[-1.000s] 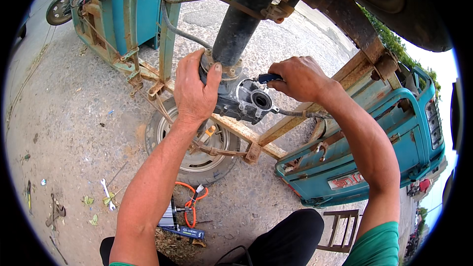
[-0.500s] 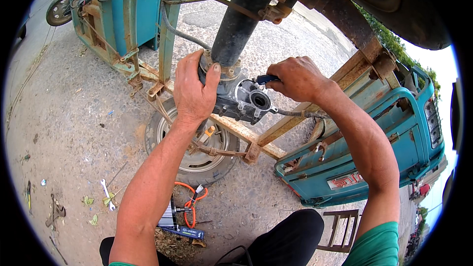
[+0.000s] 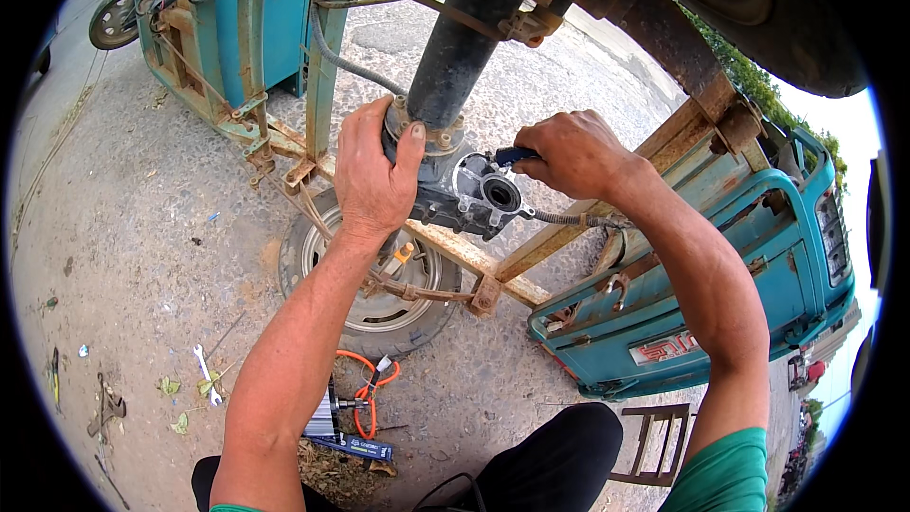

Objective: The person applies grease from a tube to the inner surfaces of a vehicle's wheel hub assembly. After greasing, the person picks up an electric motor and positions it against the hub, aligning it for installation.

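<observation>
My left hand (image 3: 374,171) grips the bolted flange (image 3: 445,140) at the base of a black cylindrical axle tube (image 3: 450,47), its thumb over the rim. Beside it is a dark gearbox housing (image 3: 449,211) with a machined silver face and a round bore (image 3: 500,192). My right hand (image 3: 571,154) holds a small blue-handled tool (image 3: 514,155) with its tip at the upper right edge of that face. The tip is too small to make out. A corrugated hose (image 3: 573,217) runs rightward from near the housing.
Rusty beams (image 3: 526,251) frame the housing, with a wheel (image 3: 346,322) behind. Teal vehicle bodies (image 3: 711,322) flank me, a tire (image 3: 796,28) overhangs. On the ground lie wrenches (image 3: 207,374), an orange hose (image 3: 374,389), a blue box (image 3: 351,446) and a ladder-like metal frame (image 3: 649,446).
Both hands hold nearly the same places. My right hand and the blue tool have shifted only very slightly; the rest looks unchanged.
</observation>
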{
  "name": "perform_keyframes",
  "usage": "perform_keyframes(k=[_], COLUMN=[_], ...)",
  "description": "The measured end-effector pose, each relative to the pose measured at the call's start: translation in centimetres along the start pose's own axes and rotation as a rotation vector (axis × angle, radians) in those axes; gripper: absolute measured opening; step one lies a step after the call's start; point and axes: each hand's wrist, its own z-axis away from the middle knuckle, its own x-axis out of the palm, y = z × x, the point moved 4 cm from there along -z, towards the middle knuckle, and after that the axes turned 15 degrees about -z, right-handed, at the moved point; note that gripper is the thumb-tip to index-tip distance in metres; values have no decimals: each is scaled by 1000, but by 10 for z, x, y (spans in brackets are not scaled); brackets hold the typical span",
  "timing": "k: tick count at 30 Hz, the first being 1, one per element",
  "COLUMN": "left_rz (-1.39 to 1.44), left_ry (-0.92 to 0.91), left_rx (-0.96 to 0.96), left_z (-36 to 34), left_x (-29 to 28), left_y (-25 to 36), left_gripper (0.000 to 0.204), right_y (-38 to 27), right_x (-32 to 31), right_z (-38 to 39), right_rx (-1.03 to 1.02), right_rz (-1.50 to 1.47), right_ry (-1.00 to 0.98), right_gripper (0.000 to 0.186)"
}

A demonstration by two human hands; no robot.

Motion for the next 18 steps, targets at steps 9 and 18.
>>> perform_keyframes(k=[9, 18], left_rz=[7, 17], left_ry=[-10, 7], left_rx=[-8, -1], left_z=[1, 0], left_x=[1, 0], left_y=[-1, 0], left_gripper=[60, 59], right_y=[-1, -4], right_x=[1, -3], right_z=[2, 5], right_rx=[-22, -10], right_rz=[17, 35], right_ry=[-2, -17], right_gripper=[26, 27])
